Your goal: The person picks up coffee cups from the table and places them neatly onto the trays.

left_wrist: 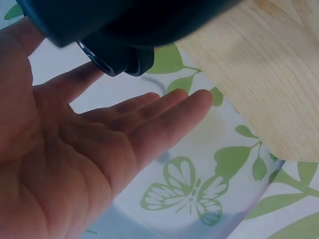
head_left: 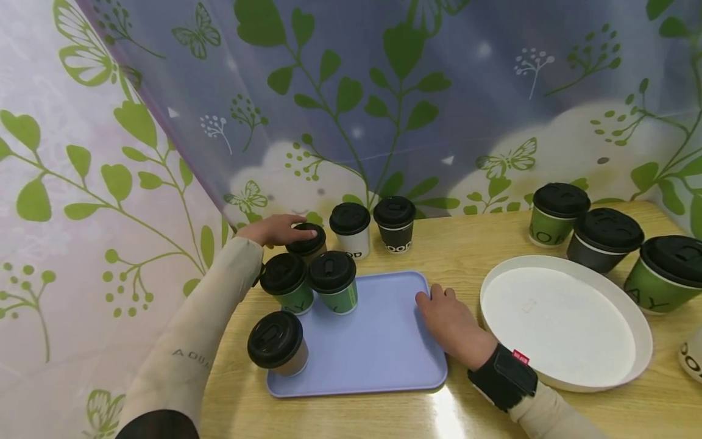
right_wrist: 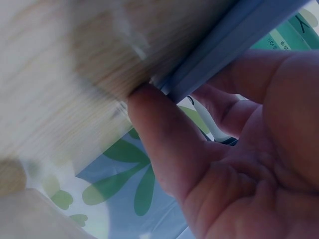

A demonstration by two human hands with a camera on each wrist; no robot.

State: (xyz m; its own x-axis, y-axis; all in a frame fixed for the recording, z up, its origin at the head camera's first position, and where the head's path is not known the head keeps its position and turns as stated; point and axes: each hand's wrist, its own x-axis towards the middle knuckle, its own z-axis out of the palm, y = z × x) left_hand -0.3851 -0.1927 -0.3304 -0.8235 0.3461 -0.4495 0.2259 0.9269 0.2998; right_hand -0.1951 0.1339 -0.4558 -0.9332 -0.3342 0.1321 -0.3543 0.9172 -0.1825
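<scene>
Lavender tray (head_left: 378,347), 1, rectangular, low-rimmed; lies on the worktop (head_left: 318,421), left of a round white dish (head_left: 565,323).

Right hand (head_left: 452,323), 1: grip closed on the right edge of the tray, the rim pinched between the digits. Black wristband (head_left: 504,375) with a small red tag.

Left hand (head_left: 276,230), 1: grip loose, fingers extended, reaching over the lid of the rear brown cup (head_left: 307,242); it appears to touch that lid, though the contact is partly hidden. Beige sleeve (head_left: 186,341), lettered.

Cups at the tray, 3, all upright with black lids: left green cup (head_left: 293,297) and right green cup (head_left: 337,297), side by side at the back left corner; front brown cup (head_left: 290,361), at the front left corner.

Cups behind the tray, 3, in a row on the worktop: the rear brown cup, leftmost; white cup (head_left: 353,241), in the middle; black cup (head_left: 396,236), rightmost, just beside it.

Cups about the dish: 2 green and 1 dark grey cup (head_left: 595,253) between them, all lidded; 1 further white cup, cut off at the right margin.

Backdrop (head_left: 351,140), fabric, printed with green leaves and butterflies.
</scene>
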